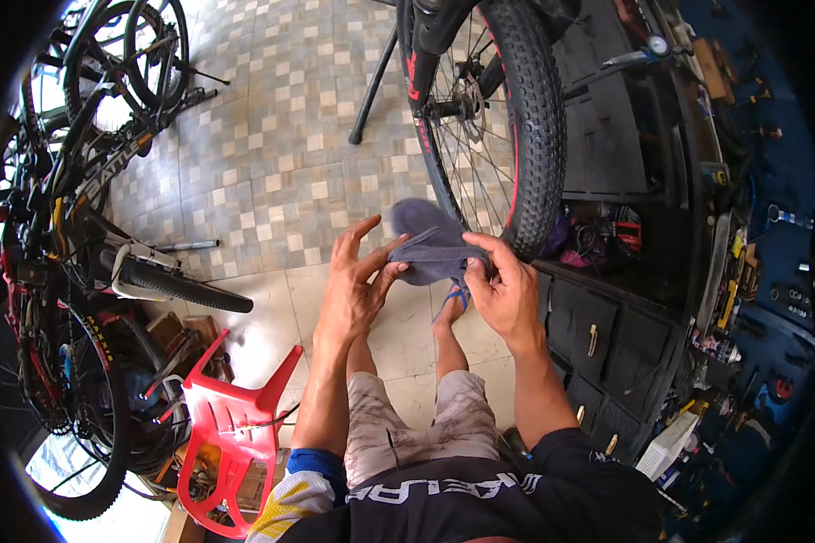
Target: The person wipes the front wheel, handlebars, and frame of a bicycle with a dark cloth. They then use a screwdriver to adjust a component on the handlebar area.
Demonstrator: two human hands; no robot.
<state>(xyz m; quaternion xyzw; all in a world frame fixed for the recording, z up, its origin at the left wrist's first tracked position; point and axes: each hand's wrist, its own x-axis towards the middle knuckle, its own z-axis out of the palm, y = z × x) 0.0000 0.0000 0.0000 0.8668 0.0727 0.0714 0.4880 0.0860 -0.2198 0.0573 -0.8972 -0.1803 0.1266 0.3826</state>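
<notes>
A dark grey piece of cloth [426, 237], shaped rather like a sock, is stretched between my hands in front of my body. My left hand [360, 279] pinches one edge of it between thumb and index finger, with the other fingers spread away. At the opposite end, my right hand [503, 288] grips the cloth between thumb and forefinger. The far rounded part of the cloth hangs loose and is slightly blurred. Just beyond it stands a bicycle's knobby tyre [539, 127] on a red-lined rim, apart from my left hand and close behind my right.
A red plastic chair [231, 425] is at the lower left. Several bicycles [81, 181] crowd the left side. To the right runs a black cabinet [589, 335] with drawers and an open shelf. A workbench [706, 362] beyond it carries many tools. A black stand leg [367, 104] touches the tiled floor.
</notes>
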